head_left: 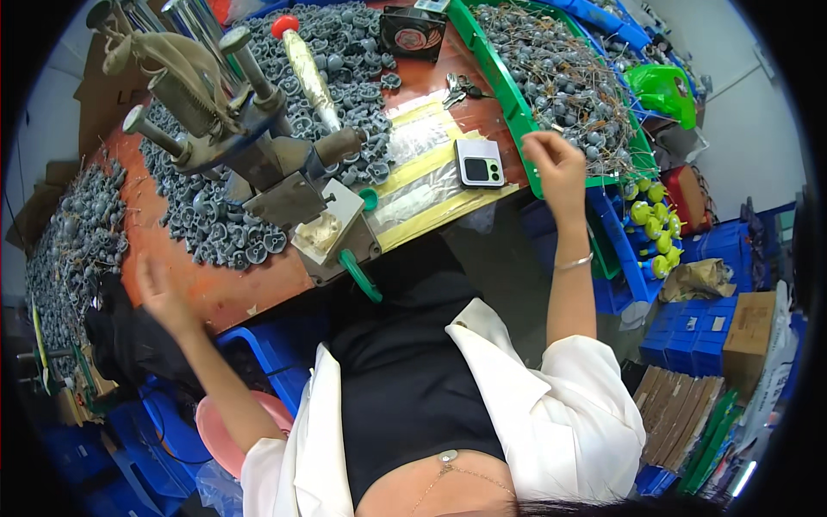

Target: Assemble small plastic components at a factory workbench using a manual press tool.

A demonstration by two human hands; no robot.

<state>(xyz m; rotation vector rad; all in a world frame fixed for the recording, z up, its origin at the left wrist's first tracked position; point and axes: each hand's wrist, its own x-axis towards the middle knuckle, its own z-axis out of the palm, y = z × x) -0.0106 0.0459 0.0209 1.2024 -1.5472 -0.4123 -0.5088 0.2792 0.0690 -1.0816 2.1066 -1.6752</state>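
Two hands, left hand [162, 297] blurring by one red table [250, 293], right hand [560, 168] curling its fingers by one green tray [502, 82] at right, can't tell either's grip, tray's long side slanting far-left to near-right

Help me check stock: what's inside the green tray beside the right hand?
The green tray holds heaped grey rounded parts, with thin brownish strands among them. The heap hides its lower layers and the tray's bottom; the right hand covers part of the near edge.
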